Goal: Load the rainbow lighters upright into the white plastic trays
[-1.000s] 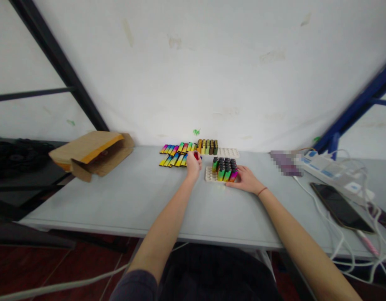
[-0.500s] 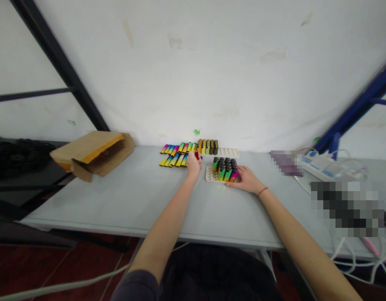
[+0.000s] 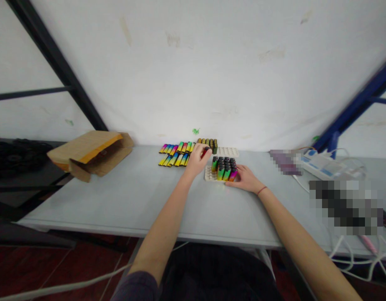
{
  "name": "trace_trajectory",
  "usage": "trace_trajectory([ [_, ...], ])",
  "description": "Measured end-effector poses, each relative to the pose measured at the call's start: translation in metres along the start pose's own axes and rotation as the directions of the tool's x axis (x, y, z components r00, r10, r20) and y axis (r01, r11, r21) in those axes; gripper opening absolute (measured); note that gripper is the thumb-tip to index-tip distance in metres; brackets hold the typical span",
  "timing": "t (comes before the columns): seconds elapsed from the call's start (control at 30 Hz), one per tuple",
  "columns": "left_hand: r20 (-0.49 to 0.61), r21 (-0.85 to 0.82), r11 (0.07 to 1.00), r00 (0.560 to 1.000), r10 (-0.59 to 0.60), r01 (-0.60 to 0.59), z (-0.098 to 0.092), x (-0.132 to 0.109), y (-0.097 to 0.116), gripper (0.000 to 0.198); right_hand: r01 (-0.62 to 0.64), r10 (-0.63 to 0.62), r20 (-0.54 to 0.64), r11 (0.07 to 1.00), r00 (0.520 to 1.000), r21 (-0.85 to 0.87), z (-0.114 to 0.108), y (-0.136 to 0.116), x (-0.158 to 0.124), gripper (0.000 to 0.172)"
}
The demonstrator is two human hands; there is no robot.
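Observation:
My left hand [image 3: 197, 158] is closed around a dark red lighter with a black top [image 3: 205, 151], held above the table to the left of a white tray with holes [image 3: 211, 177]. Several green, yellow and pink lighters with black tops [image 3: 226, 169] stand upright in that tray, and holes on its left side show bare. My right hand [image 3: 246, 179] grips the tray's right end, thumb along the front and fingers beside the lighters. Rows of colourful lighters [image 3: 174, 159] lie flat behind and left of my left hand, which partly hides them.
Behind stand several upright yellow and dark lighters [image 3: 214, 145] by a second white holed tray [image 3: 228, 151]. An open brown paper bag [image 3: 89, 152] lies at left. On the right are a phone-like purple item [image 3: 285, 162], a power strip [image 3: 318, 165] and loose white cables [image 3: 349, 261].
My left hand has moved right and slightly up, carrying the lighter from the lying rows toward the tray. My right hand stays at the tray's right end.

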State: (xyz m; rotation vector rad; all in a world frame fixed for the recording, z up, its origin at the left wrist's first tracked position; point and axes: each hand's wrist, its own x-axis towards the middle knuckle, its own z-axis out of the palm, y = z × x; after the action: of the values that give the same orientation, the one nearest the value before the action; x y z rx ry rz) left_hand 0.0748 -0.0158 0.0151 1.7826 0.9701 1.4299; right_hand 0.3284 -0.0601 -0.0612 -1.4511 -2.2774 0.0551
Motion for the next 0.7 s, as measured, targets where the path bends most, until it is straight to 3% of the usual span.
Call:
trace_trajectory([
  [0.07, 0.134, 0.054, 0.989, 0.982, 0.130, -0.138, -0.004, 0.002, 0.002, 0.013, -0.001, 0.001, 0.002, 1.000, 1.000, -0.001, 0.001, 0.001, 0.000, 0.070],
  [0.17, 0.254, 0.043, 0.990, 0.960, 0.121, -0.136, -0.010, 0.003, 0.001, 0.017, 0.001, -0.001, -0.003, 1.000, 1.000, 0.003, 0.001, 0.001, 0.000, 0.070],
  [0.4, 0.383, 0.035, 0.999, 0.924, 0.014, -0.029, -0.009, 0.001, -0.012, 0.018, 0.000, 0.000, 0.001, 1.000, 1.000, -0.007, 0.001, 0.001, 0.000, 0.073],
  [0.7, 0.405, 0.045, 0.999, 0.914, 0.011, -0.031, -0.004, 0.000, -0.012, 0.020, -0.002, 0.002, 0.010, 1.000, 1.000, -0.003, 0.000, 0.000, 0.000, 0.072],
])
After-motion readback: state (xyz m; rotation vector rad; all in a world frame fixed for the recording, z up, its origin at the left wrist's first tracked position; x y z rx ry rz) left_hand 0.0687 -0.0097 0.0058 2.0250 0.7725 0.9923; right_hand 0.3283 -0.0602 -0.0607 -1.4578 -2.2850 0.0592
